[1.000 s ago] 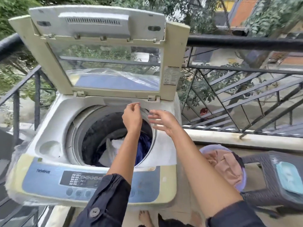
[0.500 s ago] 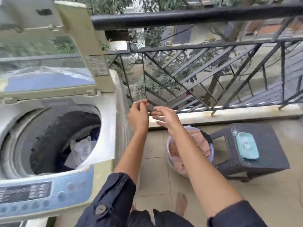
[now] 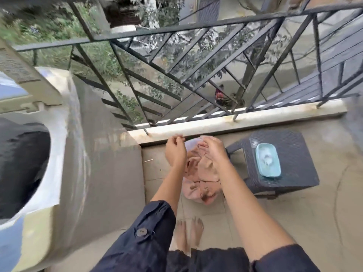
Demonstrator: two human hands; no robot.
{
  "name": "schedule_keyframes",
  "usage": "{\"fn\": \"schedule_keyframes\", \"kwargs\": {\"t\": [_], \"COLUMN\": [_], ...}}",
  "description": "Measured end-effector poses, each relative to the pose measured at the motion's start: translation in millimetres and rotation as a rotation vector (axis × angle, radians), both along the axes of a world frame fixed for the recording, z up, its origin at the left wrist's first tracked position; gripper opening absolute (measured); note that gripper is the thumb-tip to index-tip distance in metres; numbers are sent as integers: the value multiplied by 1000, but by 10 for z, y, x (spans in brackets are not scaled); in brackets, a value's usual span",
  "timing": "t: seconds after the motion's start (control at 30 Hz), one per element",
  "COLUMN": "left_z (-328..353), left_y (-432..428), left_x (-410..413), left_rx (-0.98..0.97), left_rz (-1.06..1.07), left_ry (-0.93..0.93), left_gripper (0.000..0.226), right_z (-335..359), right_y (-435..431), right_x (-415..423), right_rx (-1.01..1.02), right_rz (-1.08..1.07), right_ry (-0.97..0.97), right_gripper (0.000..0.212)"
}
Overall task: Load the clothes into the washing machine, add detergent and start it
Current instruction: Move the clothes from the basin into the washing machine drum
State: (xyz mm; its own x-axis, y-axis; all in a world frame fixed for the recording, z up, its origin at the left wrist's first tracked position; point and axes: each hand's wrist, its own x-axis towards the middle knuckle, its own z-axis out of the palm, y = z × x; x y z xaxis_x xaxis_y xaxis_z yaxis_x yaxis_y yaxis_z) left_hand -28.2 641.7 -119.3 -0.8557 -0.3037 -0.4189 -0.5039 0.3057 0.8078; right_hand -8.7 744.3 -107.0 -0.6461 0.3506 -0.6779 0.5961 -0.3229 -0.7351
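The washing machine (image 3: 64, 154) fills the left edge of the head view with its lid (image 3: 23, 79) raised and the dark drum (image 3: 17, 169) showing. On the floor to its right sits a lilac tub (image 3: 191, 143) heaped with pink clothes (image 3: 204, 175). Both hands hover just above that heap. My left hand (image 3: 175, 152) has loosely bent fingers and holds nothing. My right hand (image 3: 213, 152) is beside it, fingers relaxed and pointing down, also holding nothing. Motion blur hides whether either hand touches the cloth.
A dark woven stool (image 3: 290, 173) stands right of the tub with a teal lidded box (image 3: 268, 162) on top. A black metal railing (image 3: 176, 61) and a low white ledge (image 3: 235, 122) close the balcony behind. My bare feet (image 3: 188, 234) are on the tiled floor.
The view has swung right and down, away from the drum. Both hands have moved from above the drum opening to above the tub of pink clothes.
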Motion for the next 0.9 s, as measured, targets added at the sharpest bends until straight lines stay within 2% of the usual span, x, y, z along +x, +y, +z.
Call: {"fn": "schedule_keyframes", "kwargs": {"t": [0.1,0.23,0.33,0.43,0.5,0.57,0.63,0.73,0.77,0.8,0.83,0.9], "left_z": [-453,-1249,-1909,-2548,-2910,-3561,-4135,-4908,-5552,-5726,-6037,-6243], "left_y": [115,177,176,222,247,277,280,260,202,218,169,126], "left_x": [-35,-69,-97,-176,-230,-271,-331,-313,-277,-220,-164,-56], "left_rx": [-5,-20,-31,-21,29,74,104,171,205,232,295,402], "left_rz": [2,31,17,-22,-38,-34,-29,47,72,53,69,88], "left_ry": [-75,-204,-274,-312,-330,-386,-421,-470,-480,-497,-519,-524], "left_gripper": [28,32,41,49,57,73,80,85,88,90,86,62], "right_z": [-400,-1304,-2036,-2652,-2943,-3343,-3683,-4114,-4251,-4389,-4507,-4759], "right_y": [269,563,715,762,784,799,804,740,705,637,561,385], "right_x": [45,48,30,-21,-44,-67,-56,51,92,122,148,168], "right_rx": [-18,97,180,225,308,525,621,478,457,415,389,412], "right_rz": [-111,-88,-60,-25,81,222,377,531,574,593,611,670], "right_ry": [-39,-163,-224,-266,-320,-335,-305,-369,-378,-399,-411,-483], "right_gripper": [15,12,34,37,43,64,85,110,112,111,110,122]}}
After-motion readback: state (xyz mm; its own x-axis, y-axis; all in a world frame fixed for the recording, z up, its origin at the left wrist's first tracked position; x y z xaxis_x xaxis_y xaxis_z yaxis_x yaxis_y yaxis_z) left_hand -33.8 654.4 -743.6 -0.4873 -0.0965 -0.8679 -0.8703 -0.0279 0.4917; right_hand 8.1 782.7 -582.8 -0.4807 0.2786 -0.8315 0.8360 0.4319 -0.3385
